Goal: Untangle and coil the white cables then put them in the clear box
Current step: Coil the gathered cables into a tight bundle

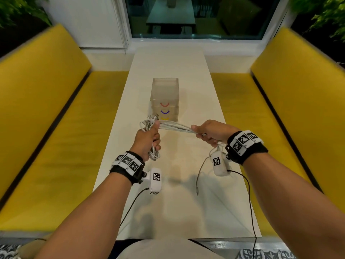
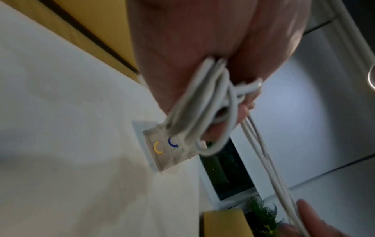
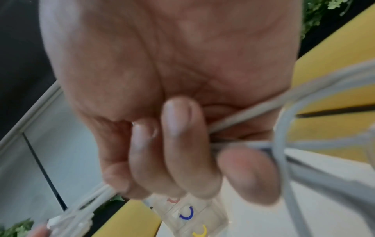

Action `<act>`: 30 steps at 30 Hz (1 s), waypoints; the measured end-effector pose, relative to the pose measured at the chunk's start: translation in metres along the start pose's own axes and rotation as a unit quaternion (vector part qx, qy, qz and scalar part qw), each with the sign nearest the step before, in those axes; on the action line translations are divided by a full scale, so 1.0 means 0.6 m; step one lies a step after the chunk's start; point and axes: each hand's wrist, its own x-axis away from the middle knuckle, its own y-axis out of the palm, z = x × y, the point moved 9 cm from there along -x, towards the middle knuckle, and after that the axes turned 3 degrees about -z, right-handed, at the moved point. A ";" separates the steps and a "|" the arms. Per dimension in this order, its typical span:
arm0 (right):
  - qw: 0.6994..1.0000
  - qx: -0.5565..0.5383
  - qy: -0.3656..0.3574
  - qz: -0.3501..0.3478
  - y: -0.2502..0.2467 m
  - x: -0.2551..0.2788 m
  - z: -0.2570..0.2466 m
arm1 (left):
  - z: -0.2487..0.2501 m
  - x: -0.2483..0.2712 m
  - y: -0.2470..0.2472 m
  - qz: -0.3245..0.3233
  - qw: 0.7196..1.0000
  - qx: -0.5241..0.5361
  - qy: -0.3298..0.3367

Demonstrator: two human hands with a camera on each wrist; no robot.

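Over the white table (image 1: 175, 212) my left hand (image 1: 147, 139) grips a coiled bundle of white cables (image 1: 150, 126), with loops hanging below the fist (image 1: 154, 156) and plug ends sticking up behind it. Several strands (image 1: 175, 128) run taut across to my right hand (image 1: 209, 132), whose fingers (image 3: 182, 144) curl round them. A loose cable end (image 1: 198, 176) dangles from the right hand down toward the table. In the left wrist view the bundle (image 2: 205, 109) hangs from my palm. The clear box (image 1: 165, 99) with red, blue and yellow arcs stands just behind both hands, open-topped.
Yellow cushioned benches (image 1: 56, 109) (image 1: 291, 109) flank the narrow table on both sides. A dark window (image 1: 196, 17) closes the far end. Black wrist-camera cords (image 1: 250, 202) trail over the near table edge. Plants (image 1: 326, 17) sit in the upper corners.
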 end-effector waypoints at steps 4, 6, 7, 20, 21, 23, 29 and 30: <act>0.984 -0.132 -0.064 0.103 -0.003 0.006 -0.014 | -0.003 0.006 0.001 0.012 0.994 -0.109 0.022; 0.966 -0.164 -0.102 0.173 0.012 0.012 -0.030 | 0.004 0.010 0.006 0.053 0.989 -0.131 0.046; 0.959 -0.155 -0.128 0.202 0.024 0.017 -0.041 | 0.009 0.011 0.008 0.073 0.987 -0.134 0.057; 0.945 0.194 -0.221 0.146 0.171 0.028 -0.089 | 0.037 0.002 0.069 -0.004 0.988 -0.123 0.089; 0.942 0.209 -0.220 0.140 0.173 0.028 -0.087 | 0.032 0.000 0.067 -0.001 0.988 -0.133 0.079; 0.938 0.234 -0.217 0.137 0.176 0.027 -0.083 | 0.019 -0.006 0.063 -0.001 0.989 -0.134 0.056; 0.942 0.267 -0.173 0.108 0.190 0.020 -0.052 | -0.005 -0.004 0.062 -0.019 0.998 -0.058 0.007; 0.949 0.241 -0.176 0.102 0.189 0.017 -0.045 | -0.007 -0.002 0.062 -0.015 0.999 -0.036 0.003</act>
